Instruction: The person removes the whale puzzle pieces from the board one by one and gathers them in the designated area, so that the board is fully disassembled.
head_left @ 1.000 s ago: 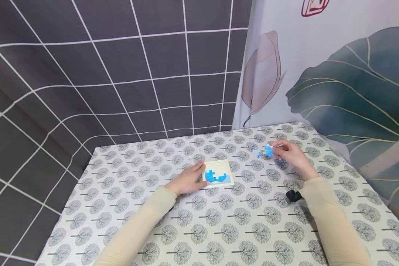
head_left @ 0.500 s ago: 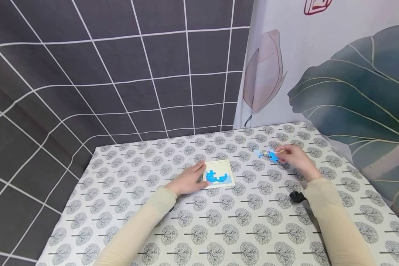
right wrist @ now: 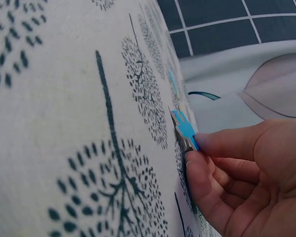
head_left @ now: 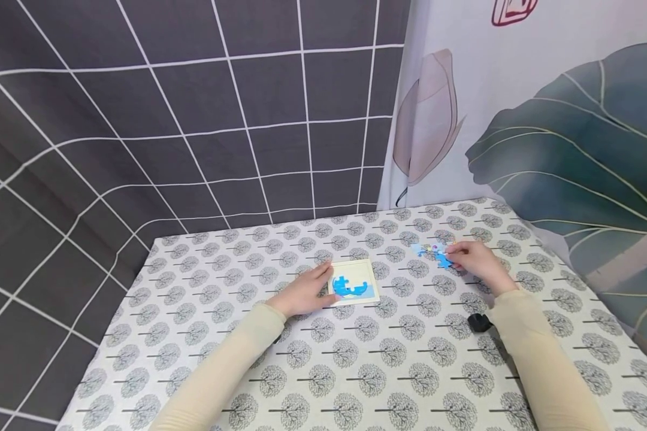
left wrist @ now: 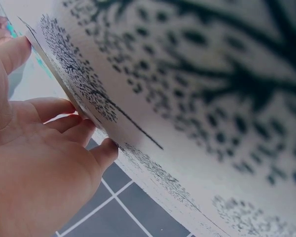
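A small cream puzzle tray (head_left: 359, 269) lies on the patterned cloth, with blue jigsaw pieces (head_left: 355, 290) fitted along its near part. My left hand (head_left: 304, 291) rests at its left side, thumb by the near corner and fingers by the far one. In the left wrist view those fingers (left wrist: 81, 129) touch the tray's edge, loosely bent. To the right, my right hand (head_left: 478, 263) pinches a blue puzzle piece (head_left: 443, 260) between thumb and index finger. The right wrist view has this puzzle piece (right wrist: 186, 129) tilted, close over the cloth.
More loose puzzle pieces (head_left: 422, 248), blue with yellow and purple bits, lie just beyond the right hand. A tree-print cloth (head_left: 388, 347) covers the table. Behind stand a dark gridded curtain (head_left: 259, 120) and a pale leaf-print curtain (head_left: 561, 149).
My right hand has shifted slightly toward me with the blue puzzle piece, whose tilt has changed, and more of the loose pieces show beyond it. The left hand and the tray stay put.
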`<state>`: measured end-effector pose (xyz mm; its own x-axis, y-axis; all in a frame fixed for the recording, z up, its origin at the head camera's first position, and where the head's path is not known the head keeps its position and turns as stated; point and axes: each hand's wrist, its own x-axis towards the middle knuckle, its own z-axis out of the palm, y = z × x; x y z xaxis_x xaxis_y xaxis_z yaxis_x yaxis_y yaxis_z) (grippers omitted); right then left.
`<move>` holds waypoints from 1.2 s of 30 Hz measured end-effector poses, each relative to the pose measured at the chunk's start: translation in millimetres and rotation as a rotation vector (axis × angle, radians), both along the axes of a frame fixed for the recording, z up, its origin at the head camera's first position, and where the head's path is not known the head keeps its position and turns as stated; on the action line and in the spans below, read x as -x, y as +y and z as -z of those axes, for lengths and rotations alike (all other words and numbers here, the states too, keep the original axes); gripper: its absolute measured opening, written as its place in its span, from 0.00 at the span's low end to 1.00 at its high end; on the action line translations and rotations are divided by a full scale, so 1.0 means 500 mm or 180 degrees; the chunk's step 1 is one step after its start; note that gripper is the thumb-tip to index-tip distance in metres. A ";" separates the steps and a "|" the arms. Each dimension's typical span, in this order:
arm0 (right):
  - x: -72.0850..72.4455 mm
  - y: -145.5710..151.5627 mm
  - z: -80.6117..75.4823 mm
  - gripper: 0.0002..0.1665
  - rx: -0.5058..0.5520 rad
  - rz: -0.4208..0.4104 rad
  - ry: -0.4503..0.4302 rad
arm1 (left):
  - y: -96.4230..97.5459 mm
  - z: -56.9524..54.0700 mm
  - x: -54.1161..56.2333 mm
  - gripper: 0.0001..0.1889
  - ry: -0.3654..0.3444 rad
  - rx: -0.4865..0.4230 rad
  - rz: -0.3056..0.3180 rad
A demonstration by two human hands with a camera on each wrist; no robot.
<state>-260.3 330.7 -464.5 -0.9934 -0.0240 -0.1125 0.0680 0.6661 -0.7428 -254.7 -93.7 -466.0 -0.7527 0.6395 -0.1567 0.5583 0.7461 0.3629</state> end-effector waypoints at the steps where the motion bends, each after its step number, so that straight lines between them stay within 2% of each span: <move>1: 0.001 -0.001 -0.001 0.21 -0.0040 0.0009 0.0001 | 0.000 0.000 0.000 0.43 0.0004 -0.0003 0.0000; 10: 0.005 -0.012 -0.013 0.19 -0.0296 0.0082 -0.0052 | 0.000 -0.004 0.002 0.43 0.0011 -0.0006 0.0006; 36: 0.002 -0.014 -0.012 0.19 -0.0297 0.0138 -0.0192 | 0.002 -0.007 -0.006 0.42 -0.0007 0.0002 -0.0017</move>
<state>-261.2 323.8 -458.6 -0.9846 0.0321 -0.1718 0.1409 0.7276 -0.6714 -251.5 -92.8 -462.2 -0.7557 0.6353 -0.1588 0.5534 0.7492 0.3638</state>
